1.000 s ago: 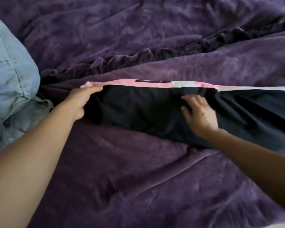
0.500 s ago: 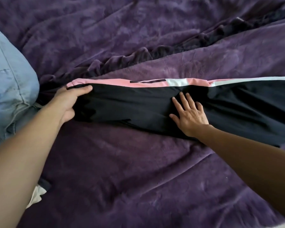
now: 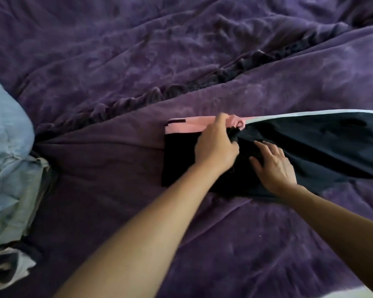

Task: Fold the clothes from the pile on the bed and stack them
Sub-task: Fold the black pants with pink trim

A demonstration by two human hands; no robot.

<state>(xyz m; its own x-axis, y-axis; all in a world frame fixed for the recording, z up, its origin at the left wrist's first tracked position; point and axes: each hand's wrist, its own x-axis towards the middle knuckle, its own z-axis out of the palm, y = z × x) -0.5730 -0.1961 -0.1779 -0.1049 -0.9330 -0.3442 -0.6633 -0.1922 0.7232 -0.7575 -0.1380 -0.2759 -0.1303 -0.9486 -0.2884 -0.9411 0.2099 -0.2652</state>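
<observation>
Left hand has carried the pants end over to mid-leg, pinching it; right hand stays flat, fingers spread, on the pants.

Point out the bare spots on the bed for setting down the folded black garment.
Free: purple blanket between the denim pile and black garment; also the near stretch under the forearms. Crowded: left edge, and around both hands.
</observation>
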